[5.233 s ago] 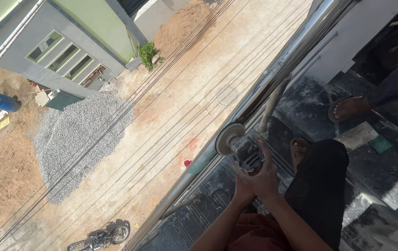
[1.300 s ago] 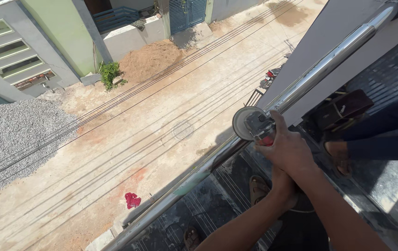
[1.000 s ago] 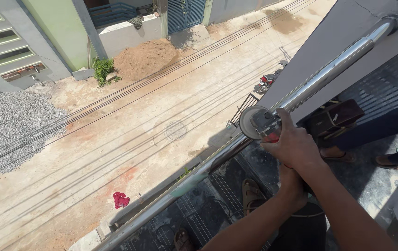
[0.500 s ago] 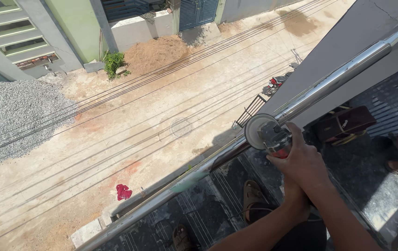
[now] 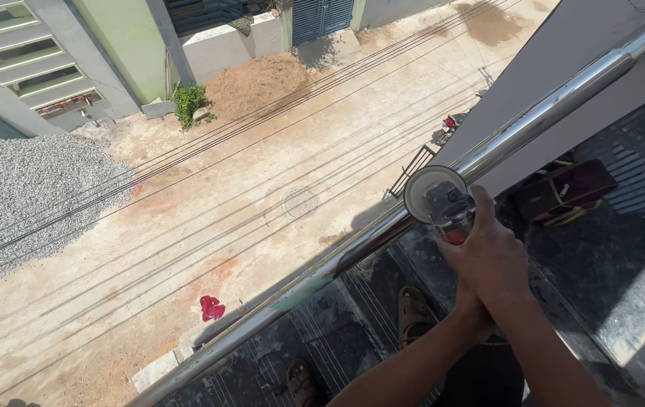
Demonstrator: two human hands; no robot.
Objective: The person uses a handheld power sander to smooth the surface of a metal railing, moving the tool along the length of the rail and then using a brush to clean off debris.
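My right hand (image 5: pixel 488 256) wraps over the body of an angle grinder (image 5: pixel 450 217). My left hand (image 5: pixel 467 307) is tucked under it at the wrist, mostly hidden, and also seems to clasp the tool. The grinder's round grey disc (image 5: pixel 429 192) rests against a shiny steel handrail (image 5: pixel 556 109). This rail runs diagonally from lower left to upper right along a balcony edge. Both forearms come in from the bottom of the view.
Below the rail are a dark tiled floor (image 5: pixel 609 256), sandalled feet (image 5: pixel 413 310) and a dark red bag (image 5: pixel 563 188). Beyond the rail, far below, lie a dirt street with overhead wires (image 5: pixel 209 188), a gravel heap (image 5: pixel 29 196), a sand pile (image 5: pixel 255 79) and a parked motorbike (image 5: pixel 449 126).
Both hands keep the same grip with the disc on the rail. Five seconds ago the view was tilted and the grinder sat lower along the rail. Since then only the view has drifted slightly.
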